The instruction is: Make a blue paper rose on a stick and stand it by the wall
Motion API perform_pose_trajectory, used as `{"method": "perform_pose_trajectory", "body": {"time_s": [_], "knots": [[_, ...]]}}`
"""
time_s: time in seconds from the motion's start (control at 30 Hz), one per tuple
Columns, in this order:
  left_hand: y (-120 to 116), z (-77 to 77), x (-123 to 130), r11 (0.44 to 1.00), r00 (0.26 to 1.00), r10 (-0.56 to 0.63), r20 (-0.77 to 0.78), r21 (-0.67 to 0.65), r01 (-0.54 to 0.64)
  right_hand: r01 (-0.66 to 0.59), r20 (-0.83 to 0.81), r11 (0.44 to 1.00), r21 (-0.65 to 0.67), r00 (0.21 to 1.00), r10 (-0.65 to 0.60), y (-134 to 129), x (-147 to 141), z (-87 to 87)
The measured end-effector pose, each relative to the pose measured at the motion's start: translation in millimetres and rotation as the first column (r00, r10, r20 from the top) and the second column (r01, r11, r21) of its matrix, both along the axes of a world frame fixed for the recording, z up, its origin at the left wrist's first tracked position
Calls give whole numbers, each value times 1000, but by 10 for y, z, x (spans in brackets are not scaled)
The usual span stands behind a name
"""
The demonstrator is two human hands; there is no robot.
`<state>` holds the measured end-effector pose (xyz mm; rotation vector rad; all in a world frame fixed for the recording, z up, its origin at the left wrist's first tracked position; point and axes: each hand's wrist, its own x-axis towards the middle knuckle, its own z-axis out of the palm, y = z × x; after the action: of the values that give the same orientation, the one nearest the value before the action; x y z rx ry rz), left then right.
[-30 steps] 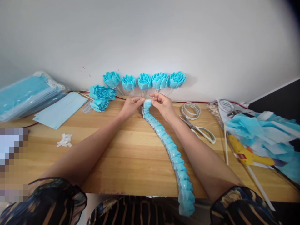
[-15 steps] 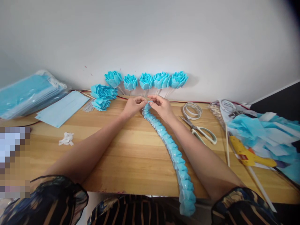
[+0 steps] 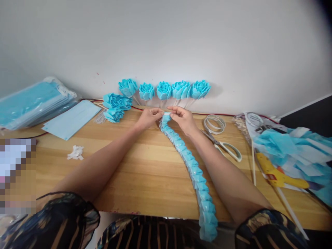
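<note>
Surface: wood-grain table [image 3: 145, 173], its far side against a pale wall [image 3: 166, 41] with small reddish marks. 5 blue ruffled flowers [image 3: 164, 90] on thin stems stand in a row at the wall; more blue flowers [image 3: 114, 101] cluster just left. Left side of table: clear-wrapped packet of blue sheets [image 3: 33, 103], loose pale-blue sheets [image 3: 72, 119], small heap of white scraps [image 3: 75, 152]. Right side: white tape roll [image 3: 214, 124], white-handled scissors [image 3: 233, 151], yellow glue gun [image 3: 269, 169], heap of blue cuttings [image 3: 298, 145].

Obscured: item at left edge is masked by pixel blocks, identity not readable. Packet is cut off by the left frame edge, cuttings by the right. Right forearm [image 3: 220, 166] passes near the scissors; 1 handle loop is partly covered. Exact count of the clustered flowers cannot be told.

Specimen: pleated blue strip [image 3: 190, 164], long axis curving from its far end between the hands, near table centre, toward the wearer and rightward; near end extends past the front table edge. Overlapping folds run along its length.

Fingers: left hand [image 3: 149, 117] pinches the left corner of the far end, thumb against index; right hand [image 3: 184, 120] pinches the right corner likewise, gaps narrow
</note>
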<state>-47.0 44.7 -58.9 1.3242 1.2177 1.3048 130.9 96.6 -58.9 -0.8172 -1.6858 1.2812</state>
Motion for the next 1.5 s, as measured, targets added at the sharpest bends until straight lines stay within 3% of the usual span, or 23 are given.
{"method": "perform_pose_trajectory", "body": {"time_s": [0.27, 0.53, 0.67, 0.87, 1.1, 1.5], "knots": [[7, -27, -61, 999, 999, 32, 13, 14, -32, -35, -127, 989, -144, 992, 17, 17, 25, -32], [16, -73, -54, 1000, 997, 6, 77, 17, -8, 30, -43, 1000, 4, 999, -30, -3, 4, -37], [31, -81, -61, 1000, 984, 12, 177, -19, -9, 58, -63, 998, 6, 996, -58, 10, -3, -39], [1, -48, -36, 1000, 998, 12, 60, 1, -12, 55, -44, 998, 13, 998, -55, -9, -17, -39], [8, -36, -24, 998, 998, 54, 28, 16, -55, 31, -63, 999, -19, 998, -32, -27, -19, -51], [5, -91, -38, 999, 993, 38, 114, -3, -38, -15, -74, 1000, 10, 997, 15, 34, -31, -152]]}}
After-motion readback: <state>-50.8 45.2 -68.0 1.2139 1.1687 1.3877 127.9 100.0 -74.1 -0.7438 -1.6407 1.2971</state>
